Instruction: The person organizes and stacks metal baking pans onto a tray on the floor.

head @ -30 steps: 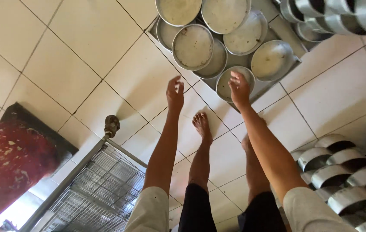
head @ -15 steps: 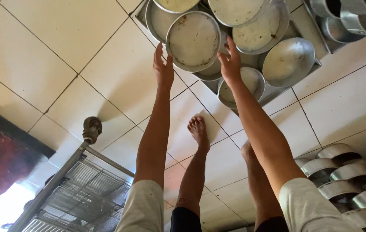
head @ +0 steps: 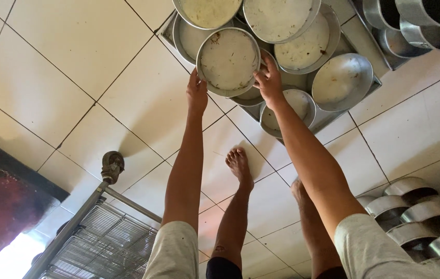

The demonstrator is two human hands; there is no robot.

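Both hands grip one round pan [head: 229, 59] by its rim, above the tray [head: 334, 116]: left hand [head: 197, 94] cupped at the left edge, right hand [head: 268, 78] pinching the right. Lift level; pans beside it overlap

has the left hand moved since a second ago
Yes. The left hand has moved from above the bare floor tiles to the rim of the round metal pan stacked on the tray, now touching its left edge.

Seven round, shallow metal pans [head: 229, 59] fill the rectangular metal tray [head: 167, 32]; two bare hands [head: 197, 94] reach them.
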